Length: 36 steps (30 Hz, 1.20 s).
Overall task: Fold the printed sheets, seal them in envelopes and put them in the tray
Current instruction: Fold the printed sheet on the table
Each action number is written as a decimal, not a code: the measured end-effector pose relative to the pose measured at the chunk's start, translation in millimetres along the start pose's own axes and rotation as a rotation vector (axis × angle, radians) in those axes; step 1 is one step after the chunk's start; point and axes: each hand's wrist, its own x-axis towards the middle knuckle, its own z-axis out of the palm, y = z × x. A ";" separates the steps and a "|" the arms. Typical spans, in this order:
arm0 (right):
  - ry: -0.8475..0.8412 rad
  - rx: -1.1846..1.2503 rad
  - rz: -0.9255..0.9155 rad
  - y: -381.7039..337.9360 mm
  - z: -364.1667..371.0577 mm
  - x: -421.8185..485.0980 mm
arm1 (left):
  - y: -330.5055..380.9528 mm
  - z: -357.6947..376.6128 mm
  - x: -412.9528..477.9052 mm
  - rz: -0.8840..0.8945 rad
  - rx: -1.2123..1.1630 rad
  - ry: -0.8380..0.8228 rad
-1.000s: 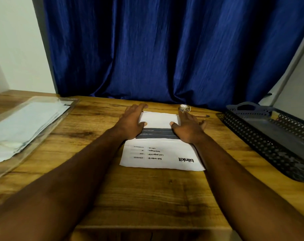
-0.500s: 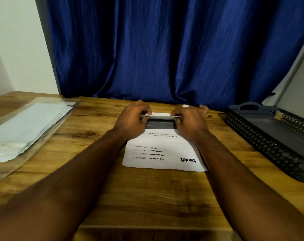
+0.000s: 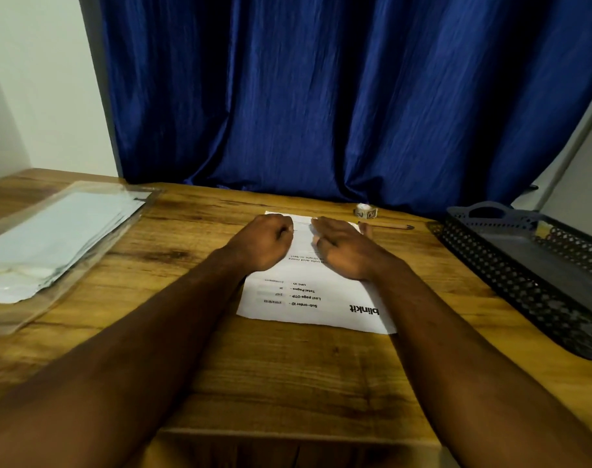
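White printed sheet (image 3: 308, 295), text upside-down

Centre of the counter (image 3: 288, 383) before me: the printed sheet (image 3: 316, 295) lies flat, with my left grip (image 3: 264, 243) and right grip (image 3: 345, 248) resting side by side on its far half. A pack of envelopes (image 3: 51, 238) lies well off to the left, and the tray (image 3: 511, 282) sits along the counter's right side. Past the sheet's far right corner a pencil (image 3: 389, 226) lies just before a tape roll (image 3: 365, 211), and a curtain (image 3: 321, 96) hangs behind the counter.
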 end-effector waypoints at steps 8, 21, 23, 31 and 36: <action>-0.125 -0.051 0.040 -6.9 14.5 18.8 | -2.5 6.0 -0.4 -0.025 0.010 0.054; -0.065 -0.019 0.241 29.1 11.7 1.3 | 0.5 6.3 -2.8 -0.054 0.002 0.010; -0.048 0.003 0.238 28.4 11.7 -2.6 | 3.0 1.9 -5.1 -0.090 -0.023 -0.008; 0.101 0.066 0.236 24.9 9.5 -10.8 | -11.4 -70.9 -11.9 -0.912 0.620 -0.008; 0.089 0.035 0.197 24.2 8.3 -6.9 | -41.9 -123.7 -45.6 -1.165 0.595 -0.129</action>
